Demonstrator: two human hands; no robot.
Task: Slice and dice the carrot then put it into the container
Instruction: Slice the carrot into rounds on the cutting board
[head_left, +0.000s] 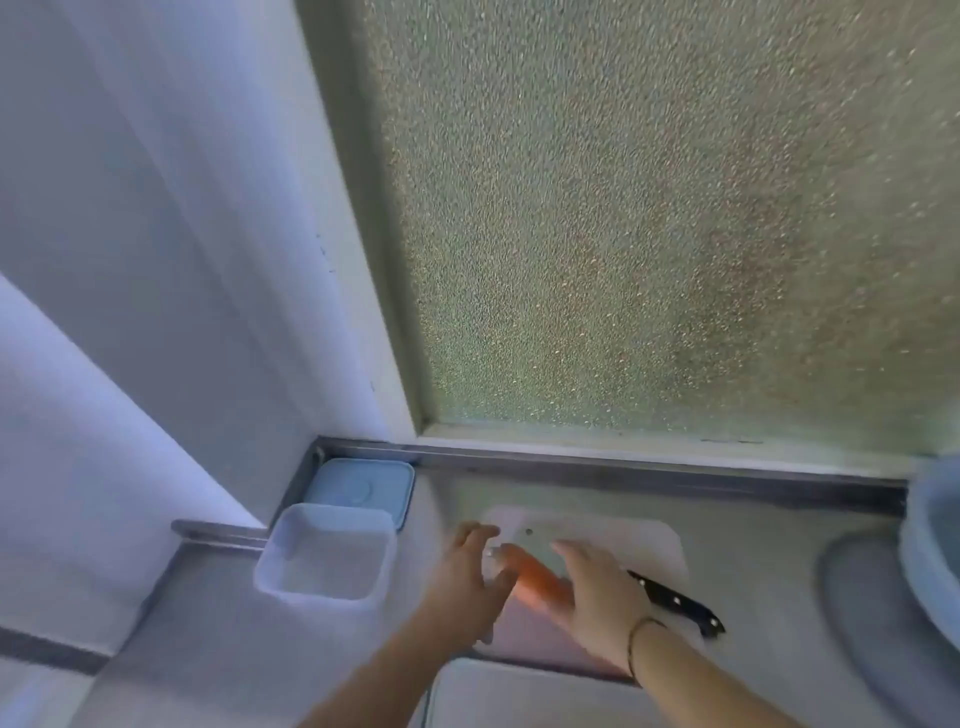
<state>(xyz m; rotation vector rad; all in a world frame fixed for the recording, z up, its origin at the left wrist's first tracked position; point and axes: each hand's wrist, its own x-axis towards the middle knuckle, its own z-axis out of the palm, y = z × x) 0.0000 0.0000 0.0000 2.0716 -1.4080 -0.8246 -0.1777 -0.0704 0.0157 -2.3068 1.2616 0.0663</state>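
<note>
At the far left we saw a pale wall (130, 260) running down to a steel surface (234, 639), and in the far left corner of that surface lay a light blue lid (363, 486), flat, pushed against the raised metal rim. Just in front of it, touching or slightly overlapping its near edge, stood the open white container (327, 553), which looked to us to have nothing in it. To the right of the container our left hand (470, 571) reached forward over the left edge of a white cutting board (649, 540), its fingers (480, 532) spread and released, holding nothing, beside the far end of the carrot (537, 577). The carrot lay whole on the board, slanting from far left to near right, between our two hands. Our right hand (597, 608) hovered over its near end with fingers straight and released; we could not tell through the blur whether the palm touched the carrot. A thin dark band circled that wrist. Right of the hand a knife (675, 603) with a black riveted handle rested on the board, its blade hidden behind the hand. Behind everything rose a frosted glass window (649, 208), and at the far right edge sat a pale blue bowl (935, 551), partly cut off.
</note>
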